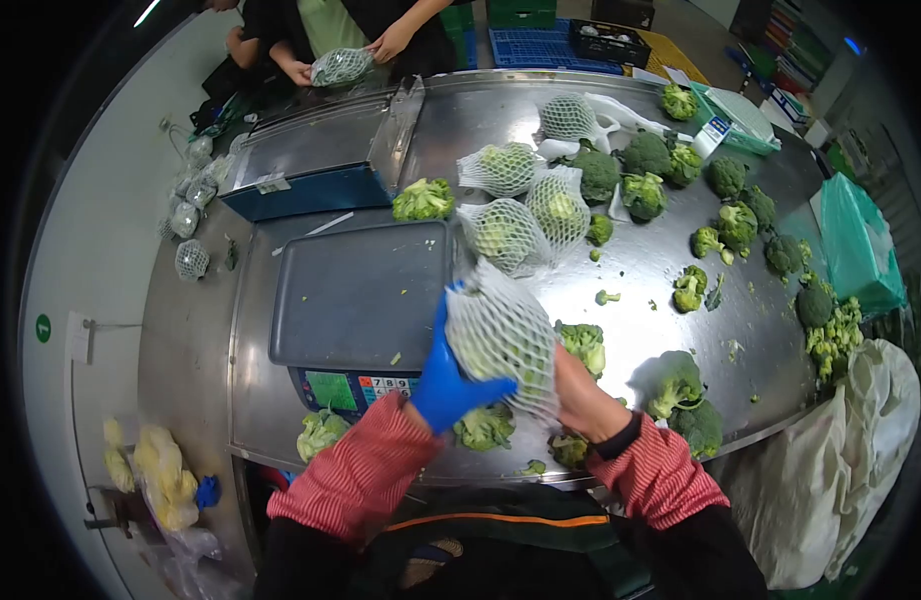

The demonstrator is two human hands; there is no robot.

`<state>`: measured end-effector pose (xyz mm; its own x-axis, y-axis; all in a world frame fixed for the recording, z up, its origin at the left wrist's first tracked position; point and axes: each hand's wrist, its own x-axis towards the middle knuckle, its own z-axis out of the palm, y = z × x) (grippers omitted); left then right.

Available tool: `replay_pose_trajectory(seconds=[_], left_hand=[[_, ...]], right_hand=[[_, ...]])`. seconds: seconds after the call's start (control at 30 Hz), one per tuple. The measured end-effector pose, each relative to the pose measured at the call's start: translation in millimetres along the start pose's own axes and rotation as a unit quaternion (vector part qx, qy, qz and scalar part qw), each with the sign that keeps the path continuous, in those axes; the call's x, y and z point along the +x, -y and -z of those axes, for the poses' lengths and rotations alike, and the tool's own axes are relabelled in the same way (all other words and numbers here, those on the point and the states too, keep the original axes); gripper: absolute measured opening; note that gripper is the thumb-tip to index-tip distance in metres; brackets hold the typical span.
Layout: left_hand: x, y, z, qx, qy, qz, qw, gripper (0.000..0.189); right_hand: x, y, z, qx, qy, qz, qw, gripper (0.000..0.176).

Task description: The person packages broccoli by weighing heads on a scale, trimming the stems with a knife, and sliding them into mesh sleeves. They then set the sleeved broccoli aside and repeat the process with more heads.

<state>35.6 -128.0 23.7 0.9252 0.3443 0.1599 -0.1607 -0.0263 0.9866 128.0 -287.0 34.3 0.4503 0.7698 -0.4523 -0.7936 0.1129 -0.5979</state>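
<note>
A head of broccoli in a white foam net [503,335] is held up between my two hands, just right of the scale. My left hand [456,385], in a blue glove, grips its left and lower side, thumb across the front. At its right side is my bare right hand [584,400], closed on the net, its fingertips hidden by it. Pale green shows through the mesh. Beyond my hands lie netted broccoli heads [501,236], and a bare broccoli head [583,347] sits just right of my right hand.
A scale with a grey tray [366,295] stands at left, near a metal box [316,150]. Loose broccoli [738,225] is scattered over the steel table's right side. A white sack [831,470] hangs by the right edge. Across the table, a person holds a wrapped head [342,67].
</note>
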Motion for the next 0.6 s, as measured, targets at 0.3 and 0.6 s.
replay_pose_trajectory(seconds=[0.3, 0.6], left_hand=[[223, 64, 47, -0.200, -0.091, 0.110, 0.969, 0.045], [352, 214, 119, 0.475, -0.126, 0.148, 0.858, 0.098]], right_hand=[[-18, 26, 33, -0.462, 0.072, 0.115, 0.877, 0.038], [-151, 65, 194, -0.705, -0.368, 0.219, 0.566, 0.033]])
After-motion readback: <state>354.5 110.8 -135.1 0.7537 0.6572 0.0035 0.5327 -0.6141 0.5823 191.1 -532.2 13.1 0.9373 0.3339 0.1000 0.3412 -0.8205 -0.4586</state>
